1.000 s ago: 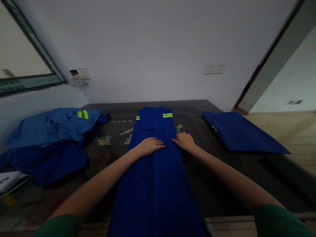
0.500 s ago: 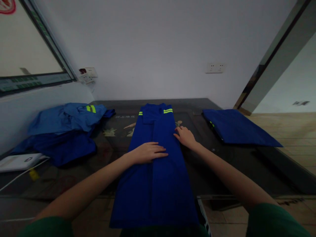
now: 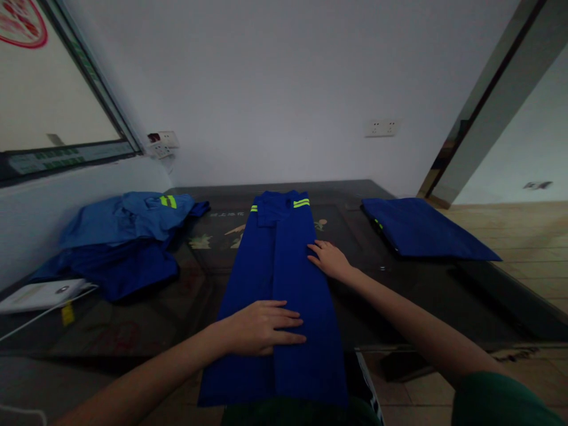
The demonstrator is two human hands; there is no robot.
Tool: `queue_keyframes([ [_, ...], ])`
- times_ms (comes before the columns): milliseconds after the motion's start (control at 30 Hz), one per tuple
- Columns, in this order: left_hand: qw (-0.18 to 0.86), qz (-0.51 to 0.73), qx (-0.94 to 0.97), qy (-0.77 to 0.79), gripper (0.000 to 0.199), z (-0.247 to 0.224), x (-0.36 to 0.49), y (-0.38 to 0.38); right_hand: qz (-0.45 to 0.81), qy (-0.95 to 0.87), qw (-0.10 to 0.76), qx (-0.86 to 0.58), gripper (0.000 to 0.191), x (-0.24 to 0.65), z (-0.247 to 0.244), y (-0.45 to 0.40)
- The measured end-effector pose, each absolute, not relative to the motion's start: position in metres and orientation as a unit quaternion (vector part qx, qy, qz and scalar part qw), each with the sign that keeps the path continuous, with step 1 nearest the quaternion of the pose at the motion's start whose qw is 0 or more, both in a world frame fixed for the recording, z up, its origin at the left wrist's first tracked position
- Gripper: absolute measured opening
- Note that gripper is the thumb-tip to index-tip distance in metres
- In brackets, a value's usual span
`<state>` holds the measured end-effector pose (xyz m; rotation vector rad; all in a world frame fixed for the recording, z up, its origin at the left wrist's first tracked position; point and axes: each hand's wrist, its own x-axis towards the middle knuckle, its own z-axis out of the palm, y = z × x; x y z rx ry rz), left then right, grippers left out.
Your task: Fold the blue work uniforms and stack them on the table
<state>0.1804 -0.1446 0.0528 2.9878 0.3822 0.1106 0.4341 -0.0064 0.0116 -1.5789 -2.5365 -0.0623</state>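
Note:
A blue garment [image 3: 290,278] with yellow-green stripes lies in a long folded strip, its collar toward the wall and its lower end hanging past the near table edge. Across its lower half my left hand [image 3: 266,326] rests flat, fingers outstretched over the lengthwise fold line. My right hand [image 3: 329,259] touches the garment's right edge further up, fingers spread and slightly bent. Neither hand grips the cloth.
The dark table [image 3: 208,319] also bears a folded blue garment [image 3: 426,231] on the right. Crumpled blue clothes [image 3: 128,236] lie at left beside a white box-like object [image 3: 42,294] with a cable. The wall [image 3: 275,89] stands behind.
My left hand has slid down the garment toward the near edge. My right hand has moved slightly nearer too, along the right edge. The camera view has shifted a little.

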Motion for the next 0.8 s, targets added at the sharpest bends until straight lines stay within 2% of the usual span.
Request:
queue_keyframes([
  [167, 0.136, -0.004, 0.980, 0.145, 0.057, 0.062, 0.166, -0.167, -0.015, -0.867, 0.113, -0.485, 0.038, 0.432, 0.031, -0.044],
  [267, 0.156, -0.008, 0.975, 0.158, 0.065, 0.067, 0.150, -0.182, 0.049, -0.910, 0.139, -0.387, 0.034, 0.434, 0.043, -0.096],
  [333, 0.162, -0.010, 0.973, 0.167, 0.071, 0.063, 0.140, -0.191, 0.111, -0.932, 0.126, -0.322, 0.035, 0.438, 0.045, -0.134],
  [400, 0.162, -0.008, 0.970, 0.178, 0.073, 0.057, 0.134, -0.198, 0.160, -0.947, 0.086, -0.267, 0.045, 0.444, 0.043, -0.164],
  [500, 0.170, 0.001, 0.968, 0.184, 0.072, 0.051, 0.134, -0.204, 0.188, -0.962, 0.024, -0.195, 0.073, 0.454, 0.034, -0.184],
  [600, 0.217, 0.012, 0.962, 0.166, 0.069, 0.058, 0.135, -0.208, 0.159, -0.972, 0.012, -0.174, 0.090, 0.462, 0.025, -0.184],
  [700, 0.240, 0.057, 0.947, 0.205, 0.062, 0.067, 0.123, -0.207, 0.091, -0.976, 0.045, -0.193, 0.086, 0.465, 0.020, -0.183],
  [800, 0.172, 0.078, 0.936, 0.297, 0.070, 0.068, 0.094, -0.201, 0.026, -0.976, 0.078, -0.200, 0.084, 0.464, 0.019, -0.184],
])
